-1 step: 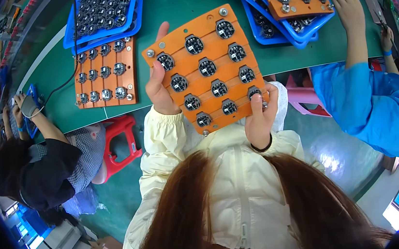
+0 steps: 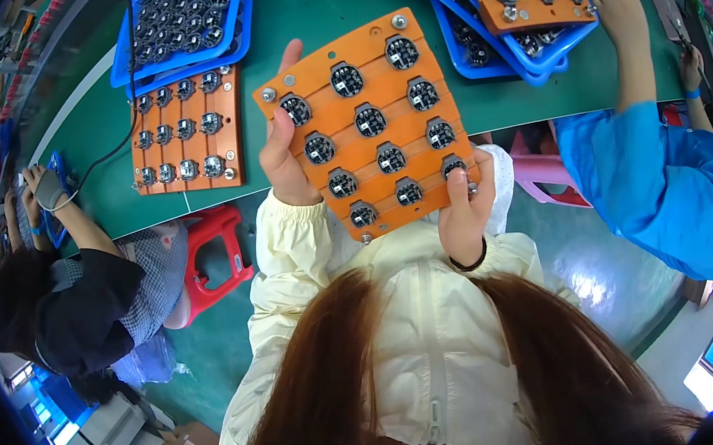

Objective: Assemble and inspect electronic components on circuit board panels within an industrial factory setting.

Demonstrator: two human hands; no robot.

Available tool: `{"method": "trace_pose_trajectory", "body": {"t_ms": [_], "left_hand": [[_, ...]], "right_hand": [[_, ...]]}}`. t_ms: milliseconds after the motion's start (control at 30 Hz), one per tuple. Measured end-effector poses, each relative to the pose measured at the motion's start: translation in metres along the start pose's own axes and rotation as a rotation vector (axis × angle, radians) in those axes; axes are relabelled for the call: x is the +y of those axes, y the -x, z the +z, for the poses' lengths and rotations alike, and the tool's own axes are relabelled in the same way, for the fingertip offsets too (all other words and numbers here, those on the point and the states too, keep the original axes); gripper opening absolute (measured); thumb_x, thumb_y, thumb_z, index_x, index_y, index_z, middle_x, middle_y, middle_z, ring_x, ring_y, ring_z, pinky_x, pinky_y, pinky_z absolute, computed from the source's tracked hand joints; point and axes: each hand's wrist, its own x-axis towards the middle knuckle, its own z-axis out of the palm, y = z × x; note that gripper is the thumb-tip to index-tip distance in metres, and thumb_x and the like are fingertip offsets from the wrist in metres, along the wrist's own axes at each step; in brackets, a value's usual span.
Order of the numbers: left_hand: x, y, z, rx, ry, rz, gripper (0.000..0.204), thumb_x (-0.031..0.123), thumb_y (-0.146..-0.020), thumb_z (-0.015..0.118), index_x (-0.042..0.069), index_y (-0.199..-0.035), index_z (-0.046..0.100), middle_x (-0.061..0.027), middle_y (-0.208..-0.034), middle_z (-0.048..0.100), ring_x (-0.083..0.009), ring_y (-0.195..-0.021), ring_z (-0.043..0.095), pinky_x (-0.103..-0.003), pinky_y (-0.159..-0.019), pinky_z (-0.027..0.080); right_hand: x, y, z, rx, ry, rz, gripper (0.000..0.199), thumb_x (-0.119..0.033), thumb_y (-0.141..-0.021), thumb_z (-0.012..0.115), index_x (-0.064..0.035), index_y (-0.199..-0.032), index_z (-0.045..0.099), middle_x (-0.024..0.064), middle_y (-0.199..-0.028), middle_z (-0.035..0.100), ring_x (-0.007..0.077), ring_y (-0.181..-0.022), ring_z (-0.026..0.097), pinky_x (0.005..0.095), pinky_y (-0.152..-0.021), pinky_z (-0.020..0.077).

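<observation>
Orange plate (image 2: 406, 127) loaded with round black parts (image 2: 370, 120) is up mid-frame, left hand (image 2: 284, 167) gripping its left edge, right hand (image 2: 466, 215) pinching the lower-right corner, thumb against one part, so imo a thumb slip or steep tilt could pop one loose

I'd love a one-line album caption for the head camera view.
The left hand and right hand hold an orange board set with small round parts by a green worktable.
</observation>
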Motion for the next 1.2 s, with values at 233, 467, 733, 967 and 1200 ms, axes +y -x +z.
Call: {"method": "trace_pose_trajectory", "body": {"t_ms": [233, 467, 733, 967, 1200], "left_hand": [[0.000, 0.002, -0.013, 0.017, -0.009, -0.036, 0.069, 0.033, -0.083, 0.054, 0.002, -0.134, 0.020, -0.0165, -0.125, 0.042, -0.0289, -0.114, 0.044, -0.042, -0.094, 0.039], [-0.001, 0.002, -0.009, 0.062, 0.044, -0.097, 0.064, 0.030, -0.084, 0.051, 0.002, -0.134, 0.022, -0.0167, -0.125, 0.042, -0.0294, -0.113, 0.045, -0.043, -0.093, 0.039], [0.002, 0.005, -0.011, 0.043, 0.082, -0.106, 0.064, 0.029, -0.084, 0.052, 0.003, -0.134, 0.022, -0.0171, -0.126, 0.040, -0.0303, -0.114, 0.044, -0.044, -0.093, 0.039], [0.002, 0.004, -0.011, 0.016, 0.070, -0.106, 0.064, 0.028, -0.083, 0.053, 0.003, -0.134, 0.023, -0.0171, -0.127, 0.040, -0.0300, -0.114, 0.043, -0.043, -0.094, 0.038], [0.003, 0.003, -0.012, 0.006, 0.062, -0.122, 0.068, 0.029, -0.080, 0.056, 0.003, -0.134, 0.022, -0.0171, -0.127, 0.040, -0.0301, -0.114, 0.043, -0.043, -0.094, 0.038]], "right_hand": [[0.003, 0.001, -0.014, -0.162, 0.254, -0.020, 0.022, -0.018, -0.089, 0.047, 0.0016, -0.099, 0.045, 0.0009, -0.086, 0.048, 0.0053, -0.075, 0.039, 0.0183, -0.066, 0.0337], [-0.001, 0.002, -0.015, -0.173, 0.304, -0.021, 0.030, -0.025, -0.087, 0.050, 0.0019, -0.098, 0.045, 0.0001, -0.081, 0.047, 0.0048, -0.071, 0.038, 0.0184, -0.063, 0.0322], [-0.001, 0.000, -0.014, -0.221, 0.347, -0.070, 0.033, -0.025, -0.086, 0.049, 0.0042, -0.101, 0.044, 0.0014, -0.082, 0.047, 0.0062, -0.071, 0.039, 0.0193, -0.063, 0.0330], [0.000, 0.005, -0.017, -0.262, 0.313, -0.093, 0.042, -0.026, -0.085, 0.049, 0.0081, -0.107, 0.041, 0.0054, -0.089, 0.050, 0.0087, -0.077, 0.043, 0.0209, -0.068, 0.0356], [-0.001, 0.007, -0.015, -0.250, 0.345, -0.090, 0.043, -0.024, -0.083, 0.049, 0.0088, -0.109, 0.041, 0.0063, -0.089, 0.051, 0.0098, -0.079, 0.043, 0.0229, -0.071, 0.0359]]}}
